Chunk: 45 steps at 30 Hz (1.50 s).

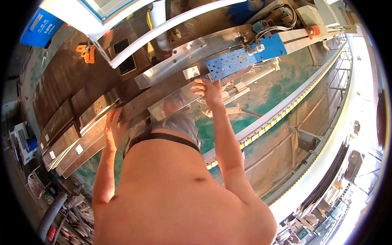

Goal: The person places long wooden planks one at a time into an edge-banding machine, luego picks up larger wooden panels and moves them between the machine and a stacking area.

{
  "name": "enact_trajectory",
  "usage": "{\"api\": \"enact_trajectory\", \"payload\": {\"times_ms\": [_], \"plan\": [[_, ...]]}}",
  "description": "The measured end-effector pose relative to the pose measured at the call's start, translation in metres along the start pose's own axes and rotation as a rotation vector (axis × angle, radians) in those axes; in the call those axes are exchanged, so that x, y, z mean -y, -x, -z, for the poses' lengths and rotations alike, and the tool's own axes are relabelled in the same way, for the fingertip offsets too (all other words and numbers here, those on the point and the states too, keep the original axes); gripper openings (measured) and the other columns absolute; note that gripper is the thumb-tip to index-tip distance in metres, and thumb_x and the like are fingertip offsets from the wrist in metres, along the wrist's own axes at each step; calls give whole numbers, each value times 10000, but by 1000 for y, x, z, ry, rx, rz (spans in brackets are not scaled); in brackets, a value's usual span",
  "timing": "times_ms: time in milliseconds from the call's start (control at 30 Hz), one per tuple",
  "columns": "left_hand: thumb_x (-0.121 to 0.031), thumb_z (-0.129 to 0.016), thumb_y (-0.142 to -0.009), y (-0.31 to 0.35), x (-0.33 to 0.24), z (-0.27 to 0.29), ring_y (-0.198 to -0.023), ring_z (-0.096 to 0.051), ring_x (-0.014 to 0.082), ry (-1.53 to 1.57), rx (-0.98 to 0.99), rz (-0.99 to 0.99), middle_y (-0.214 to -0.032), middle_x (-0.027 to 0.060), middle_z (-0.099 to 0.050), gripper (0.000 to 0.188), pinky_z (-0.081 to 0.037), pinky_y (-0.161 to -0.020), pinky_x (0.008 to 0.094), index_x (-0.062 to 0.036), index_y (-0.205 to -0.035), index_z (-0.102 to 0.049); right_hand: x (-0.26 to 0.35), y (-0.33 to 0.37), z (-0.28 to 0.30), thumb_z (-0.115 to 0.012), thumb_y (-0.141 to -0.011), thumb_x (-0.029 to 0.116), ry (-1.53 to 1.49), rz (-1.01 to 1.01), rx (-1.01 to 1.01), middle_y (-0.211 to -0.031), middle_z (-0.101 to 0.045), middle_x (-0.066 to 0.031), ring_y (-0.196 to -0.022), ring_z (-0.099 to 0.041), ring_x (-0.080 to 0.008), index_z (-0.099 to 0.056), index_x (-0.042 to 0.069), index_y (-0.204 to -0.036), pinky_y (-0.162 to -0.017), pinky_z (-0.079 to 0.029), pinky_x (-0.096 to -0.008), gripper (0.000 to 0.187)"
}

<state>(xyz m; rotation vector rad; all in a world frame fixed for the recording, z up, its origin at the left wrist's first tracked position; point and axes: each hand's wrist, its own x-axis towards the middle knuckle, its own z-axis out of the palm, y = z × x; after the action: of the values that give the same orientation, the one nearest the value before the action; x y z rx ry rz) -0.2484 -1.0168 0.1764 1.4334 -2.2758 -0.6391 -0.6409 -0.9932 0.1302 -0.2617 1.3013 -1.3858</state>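
My left hand [114, 127] lies against the near end of a stack of long brown boards [92, 134], fingers stretched out. Its palm side and part of the fingertips are hidden. Small white labels [79, 149] mark some of the boards. My right hand [211, 93] is at the near end of a blue plate with many holes [230, 64], beside the edge of a long metal rail [175, 102]. Its fingers are bent loosely and apart, pointing left, and nothing shows between them. A small pale plate [191, 72] lies just left of the blue plate.
Beyond the rail are a second metal bar [179, 57], cables [273, 30] and a beige machine box [312, 20]. A phone-like dark screen [124, 57] and orange tool [86, 53] lie on the brown bench [53, 77]. A long white-and-yellow conveyor edge [277, 118] curves along the right.
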Motion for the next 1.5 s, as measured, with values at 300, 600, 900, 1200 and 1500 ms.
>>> {"api": "enact_trajectory", "payload": {"times_ms": [300,600,900,1200,1500], "plan": [[-157,-778,-710,-43,-46,-45,-1131,-542,333,-75,-19,-47,-1269,120,-538,615,-475,-914,404,-100,-1281,-556,43,-38,66,-396,-950,-3,-58,128,23,-954,-685,-133,-725,-710,-239,-504,47,-1155,-523,-604,-323,237],[-280,-785,-638,-98,-84,-76,-1262,-425,319,-223,-67,-314,-1380,111,-446,655,-308,-1050,507,-96,-1232,-579,72,-52,85,-394,-918,11,-140,259,-211,-797,-604,-64,-593,-581,-140,-498,85,-1150,-476,-553,-290,265],[-260,-833,-582,-152,-128,-119,-1352,-354,301,-178,14,-467,-1425,115,-373,579,-219,-1109,627,-91,-1100,-638,6,55,53,-494,-957,85,-1,115,-83,-930,-685,-139,-615,-658,-187,-406,-33,-1375,-502,-479,-263,443],[-342,-736,-808,-97,-99,-75,-1106,-592,287,284,431,-209,-1214,155,-598,497,-469,-948,409,-69,-1202,-605,-13,86,-62,-555,-916,71,206,42,164,-909,-687,-132,-686,-656,-158,-477,-59,-1297,-538,-484,-226,410],[-263,-552,-964,86,46,17,-969,-653,227,1509,-9,1016,-1123,140,-662,418,-514,-880,321,33,-1257,-519,-33,103,-265,-655,-893,140,865,478,815,-963,-688,-99,-817,-667,-213,-588,36,-1211,-704,-526,-290,342]]}}
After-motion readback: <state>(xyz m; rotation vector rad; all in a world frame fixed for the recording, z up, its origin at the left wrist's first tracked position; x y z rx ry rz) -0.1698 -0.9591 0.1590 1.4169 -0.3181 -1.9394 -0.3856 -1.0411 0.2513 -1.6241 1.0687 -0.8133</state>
